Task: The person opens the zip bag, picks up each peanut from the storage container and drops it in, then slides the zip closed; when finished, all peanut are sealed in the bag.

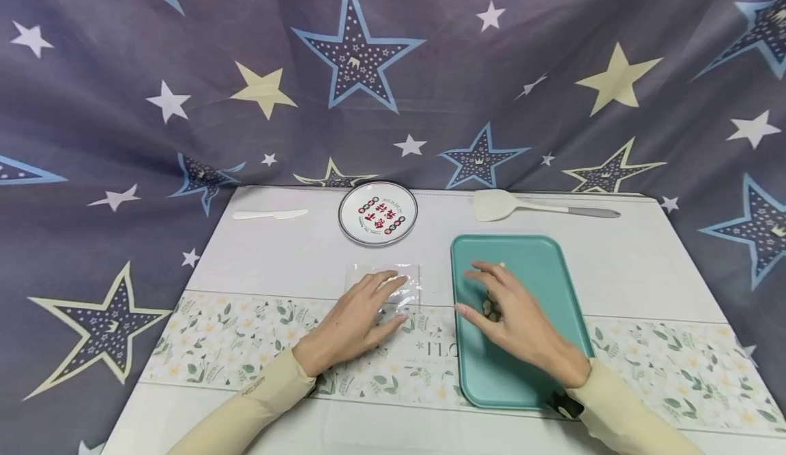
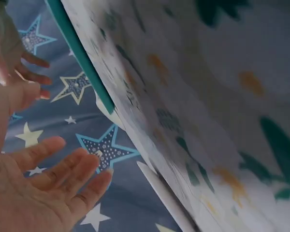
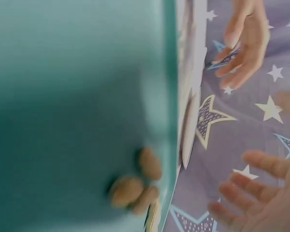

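My left hand [image 1: 356, 318] hovers over a clear plastic bag or sheet [image 1: 413, 277], which lies flat on the table. Its fingers are spread and loosely bent, with nothing between them. Above the teal tray [image 1: 540, 257], my right hand [image 1: 518, 318] is held with relaxed fingers, also holding nothing. Several small brown, rounded, nut-like pieces lie on the tray; a brown piece [image 3: 127, 191] shows in the right wrist view beside others. The right hand partly hides them in the head view, and their exact kind is unclear.
Along the far side of the table are a white knife [image 1: 270, 215], a round plate [image 1: 378, 213] with red lettering and a white spatula [image 1: 494, 206] with a grey handle end. A floral band [image 1: 245, 332] crosses the white table cover. A star-patterned curtain [image 1: 430, 114] hangs behind.
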Action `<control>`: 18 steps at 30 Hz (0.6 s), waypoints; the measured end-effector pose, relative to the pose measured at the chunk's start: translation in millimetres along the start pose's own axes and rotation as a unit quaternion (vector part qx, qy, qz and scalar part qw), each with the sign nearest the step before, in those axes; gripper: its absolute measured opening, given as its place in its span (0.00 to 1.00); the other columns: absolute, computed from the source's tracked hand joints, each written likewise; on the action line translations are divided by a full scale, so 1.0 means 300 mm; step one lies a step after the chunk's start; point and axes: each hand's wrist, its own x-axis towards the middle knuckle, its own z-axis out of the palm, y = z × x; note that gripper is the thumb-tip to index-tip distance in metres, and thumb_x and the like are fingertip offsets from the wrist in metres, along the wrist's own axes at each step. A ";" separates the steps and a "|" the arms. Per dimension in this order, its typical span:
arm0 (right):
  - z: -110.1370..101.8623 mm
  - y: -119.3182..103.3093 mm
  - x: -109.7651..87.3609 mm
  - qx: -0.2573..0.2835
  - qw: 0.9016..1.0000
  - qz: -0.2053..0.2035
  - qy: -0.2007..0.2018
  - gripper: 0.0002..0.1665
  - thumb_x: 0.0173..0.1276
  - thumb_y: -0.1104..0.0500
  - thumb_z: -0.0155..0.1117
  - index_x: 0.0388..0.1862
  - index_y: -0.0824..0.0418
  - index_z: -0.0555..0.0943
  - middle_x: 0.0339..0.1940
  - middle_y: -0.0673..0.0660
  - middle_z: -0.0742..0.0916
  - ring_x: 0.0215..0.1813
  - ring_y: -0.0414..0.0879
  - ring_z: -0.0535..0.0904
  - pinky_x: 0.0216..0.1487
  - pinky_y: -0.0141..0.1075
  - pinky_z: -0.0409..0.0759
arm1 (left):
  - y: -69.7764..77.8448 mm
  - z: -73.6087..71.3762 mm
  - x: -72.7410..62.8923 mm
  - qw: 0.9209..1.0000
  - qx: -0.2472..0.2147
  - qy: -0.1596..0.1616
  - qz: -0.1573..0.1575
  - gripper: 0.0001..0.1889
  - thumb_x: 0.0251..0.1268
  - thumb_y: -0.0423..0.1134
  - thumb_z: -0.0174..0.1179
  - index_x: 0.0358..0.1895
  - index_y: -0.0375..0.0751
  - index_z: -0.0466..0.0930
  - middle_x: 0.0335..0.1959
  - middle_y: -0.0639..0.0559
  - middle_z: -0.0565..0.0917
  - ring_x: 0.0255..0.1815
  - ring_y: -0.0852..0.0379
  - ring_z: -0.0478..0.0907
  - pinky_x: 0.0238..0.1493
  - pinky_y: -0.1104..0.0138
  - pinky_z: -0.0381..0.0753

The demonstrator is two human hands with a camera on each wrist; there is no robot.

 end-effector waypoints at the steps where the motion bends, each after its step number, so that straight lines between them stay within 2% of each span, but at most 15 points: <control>1: 0.003 -0.004 0.007 0.015 1.000 0.005 0.008 0.33 0.69 0.43 0.72 0.67 0.58 0.80 0.72 0.59 0.80 0.67 0.58 0.80 0.72 0.59 0.77 | 0.004 0.000 0.004 1.000 -0.010 -0.001 -0.014 0.33 0.74 0.56 0.62 0.76 0.45 0.70 0.70 0.49 0.77 0.71 0.52 0.75 0.76 0.56 0.76; 3: 0.010 -0.011 0.020 0.040 0.999 0.013 0.021 0.29 0.69 0.48 0.74 0.64 0.60 0.81 0.65 0.59 0.85 0.58 0.55 0.84 0.64 0.54 0.85 | 0.011 -0.001 0.012 0.998 -0.042 -0.004 -0.042 0.31 0.74 0.55 0.62 0.73 0.44 0.73 0.65 0.51 0.80 0.67 0.54 0.77 0.74 0.59 0.78; 4: 0.014 -0.014 0.027 0.052 0.998 0.018 0.023 0.27 0.69 0.50 0.74 0.63 0.60 0.82 0.61 0.59 0.86 0.58 0.55 0.85 0.61 0.52 0.87 | 0.013 0.000 0.016 0.997 -0.057 -0.004 -0.056 0.30 0.74 0.54 0.62 0.72 0.43 0.74 0.63 0.51 0.81 0.65 0.54 0.78 0.72 0.59 0.79; 6: 0.023 -0.021 0.038 0.080 0.996 0.031 0.018 0.25 0.68 0.54 0.75 0.61 0.61 0.83 0.56 0.60 0.88 0.52 0.54 0.88 0.49 0.47 0.91 | 0.014 0.002 0.024 0.993 -0.090 -0.003 -0.082 0.29 0.74 0.53 0.63 0.70 0.40 0.76 0.60 0.50 0.82 0.61 0.53 0.80 0.68 0.60 0.82; 7: 0.029 -0.025 0.043 0.096 0.994 0.041 0.009 0.24 0.68 0.56 0.75 0.60 0.61 0.83 0.54 0.61 0.89 0.50 0.54 0.88 0.47 0.45 0.91 | 0.013 0.004 0.028 0.990 -0.104 0.000 -0.095 0.28 0.73 0.51 0.64 0.69 0.39 0.77 0.58 0.48 0.83 0.58 0.53 0.81 0.65 0.60 0.84; 10: 0.051 -0.037 0.057 0.148 0.986 0.075 -0.029 0.23 0.69 0.59 0.74 0.60 0.64 0.82 0.49 0.62 0.90 0.46 0.51 0.89 0.47 0.41 0.91 | 0.008 0.014 0.041 0.984 -0.128 0.017 -0.127 0.24 0.71 0.46 0.66 0.63 0.35 0.81 0.50 0.44 0.86 0.47 0.52 0.83 0.52 0.62 0.87; 12: 0.069 -0.046 0.066 0.173 0.979 0.093 -0.054 0.23 0.69 0.60 0.73 0.61 0.66 0.82 0.47 0.61 0.90 0.45 0.49 0.89 0.47 0.38 0.91 | 0.003 0.022 0.052 0.980 -0.135 0.029 -0.143 0.21 0.69 0.42 0.68 0.60 0.33 0.83 0.44 0.43 0.86 0.40 0.52 0.82 0.44 0.64 0.85; 15: 0.093 -0.060 0.079 0.189 0.973 0.105 -0.081 0.23 0.70 0.61 0.71 0.61 0.67 0.81 0.45 0.59 0.91 0.44 0.47 0.89 0.48 0.35 0.90 | -0.004 0.037 0.070 0.976 -0.139 0.039 -0.161 0.19 0.67 0.39 0.69 0.56 0.31 0.84 0.39 0.44 0.86 0.36 0.53 0.82 0.39 0.67 0.82; 18: 0.112 -0.068 0.092 0.199 0.968 0.118 -0.101 0.23 0.70 0.61 0.71 0.62 0.67 0.81 0.46 0.59 0.90 0.45 0.47 0.89 0.46 0.32 0.88 | -0.005 0.051 0.087 0.974 -0.150 0.035 -0.168 0.19 0.66 0.38 0.69 0.56 0.30 0.84 0.38 0.44 0.86 0.35 0.53 0.81 0.38 0.68 0.80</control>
